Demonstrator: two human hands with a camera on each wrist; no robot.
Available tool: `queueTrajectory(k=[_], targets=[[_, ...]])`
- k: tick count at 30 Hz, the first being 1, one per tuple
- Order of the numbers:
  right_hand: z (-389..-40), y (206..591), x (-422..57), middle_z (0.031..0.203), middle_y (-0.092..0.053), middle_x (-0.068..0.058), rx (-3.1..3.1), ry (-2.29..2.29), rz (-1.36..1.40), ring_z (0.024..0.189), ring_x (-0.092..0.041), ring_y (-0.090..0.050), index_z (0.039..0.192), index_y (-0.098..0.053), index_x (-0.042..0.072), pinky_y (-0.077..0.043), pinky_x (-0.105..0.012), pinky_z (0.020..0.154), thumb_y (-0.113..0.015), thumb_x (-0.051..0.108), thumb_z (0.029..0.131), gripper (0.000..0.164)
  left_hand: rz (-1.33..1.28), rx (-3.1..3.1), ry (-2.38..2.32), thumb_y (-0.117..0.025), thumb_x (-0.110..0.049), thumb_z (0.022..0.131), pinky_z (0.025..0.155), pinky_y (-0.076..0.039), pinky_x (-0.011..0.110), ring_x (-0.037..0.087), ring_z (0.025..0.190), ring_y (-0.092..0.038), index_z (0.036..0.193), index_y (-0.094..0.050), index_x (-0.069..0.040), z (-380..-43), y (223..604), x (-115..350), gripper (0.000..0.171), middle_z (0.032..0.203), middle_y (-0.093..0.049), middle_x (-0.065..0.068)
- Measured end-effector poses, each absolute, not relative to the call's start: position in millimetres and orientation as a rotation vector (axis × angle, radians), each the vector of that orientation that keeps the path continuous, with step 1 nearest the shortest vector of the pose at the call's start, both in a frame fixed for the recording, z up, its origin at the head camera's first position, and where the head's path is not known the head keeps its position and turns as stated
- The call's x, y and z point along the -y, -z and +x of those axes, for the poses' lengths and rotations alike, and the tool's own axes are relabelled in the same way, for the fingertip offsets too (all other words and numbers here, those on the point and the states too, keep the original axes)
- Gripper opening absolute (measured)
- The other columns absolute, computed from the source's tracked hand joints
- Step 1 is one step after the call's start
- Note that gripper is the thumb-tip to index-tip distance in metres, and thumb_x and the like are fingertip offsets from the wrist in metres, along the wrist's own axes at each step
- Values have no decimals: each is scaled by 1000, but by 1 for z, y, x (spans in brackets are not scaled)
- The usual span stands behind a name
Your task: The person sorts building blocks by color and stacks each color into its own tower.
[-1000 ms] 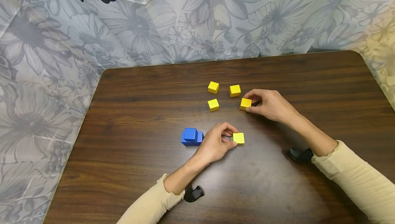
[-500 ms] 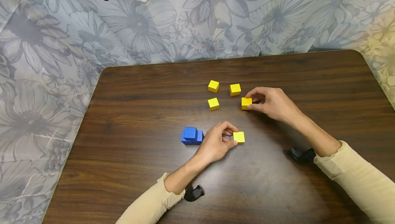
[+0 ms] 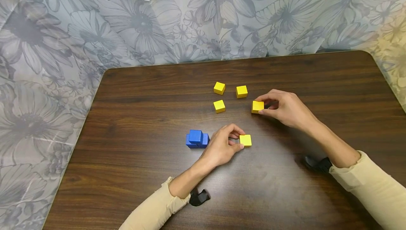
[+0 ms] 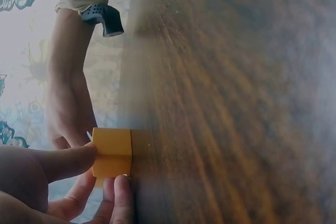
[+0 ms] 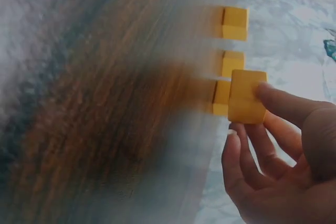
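Note:
In the head view my left hand (image 3: 220, 145) pinches a yellow cube (image 3: 245, 141) between thumb and fingers, low over the wooden table. Farther back on the right, my right hand (image 3: 282, 108) pinches another yellow cube (image 3: 257, 107) by its sides. The right wrist view shows that second yellow cube (image 5: 248, 98) with the thumb (image 5: 286, 103) on one face; whether it touches the table I cannot tell. Just left of my left hand is a small blue stack, where one blue cube (image 3: 195, 136) rests on top of blue cubes (image 3: 192, 145) set side by side.
Three loose yellow cubes stand farther back on the table: one at the rear (image 3: 219, 88), one on the right (image 3: 241, 91) and one nearer (image 3: 219, 106). A floral cloth (image 3: 203, 22) hangs behind the table's far edge.
My right hand has moved a little to the right with its yellow cube, away from the loose cubes. My left hand and the blue stack stay in place.

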State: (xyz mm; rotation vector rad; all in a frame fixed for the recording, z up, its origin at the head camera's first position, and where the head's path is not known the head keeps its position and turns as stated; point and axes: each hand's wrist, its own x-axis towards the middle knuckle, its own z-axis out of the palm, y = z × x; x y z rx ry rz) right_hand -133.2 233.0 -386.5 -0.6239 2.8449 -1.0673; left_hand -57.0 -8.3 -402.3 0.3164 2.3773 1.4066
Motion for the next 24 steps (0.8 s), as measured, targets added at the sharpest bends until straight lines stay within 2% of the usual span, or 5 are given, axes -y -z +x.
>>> queueTrajectory(k=[6, 24], targets=[[-124, 380, -236, 105, -68, 2, -2837, 1060, -626, 89, -15, -63, 114, -72, 13, -51, -20, 72, -82, 10, 82, 33, 316, -2374, -1412, -77, -3, 85, 80, -52, 18, 13, 101, -62, 109, -68, -13, -57, 402, 7, 27, 104, -64, -2], [-96, 374, -234, 101, -67, 8, -2842, 1089, -713, 84, -12, -64, 109, -73, 15, -52, -17, 72, -86, 2, 75, 38, 319, -2384, -1397, -76, -3, 87, 81, -51, 17, 13, 101, -61, 109, -67, -13, -56, 401, 7, 26, 104, -63, -1]])
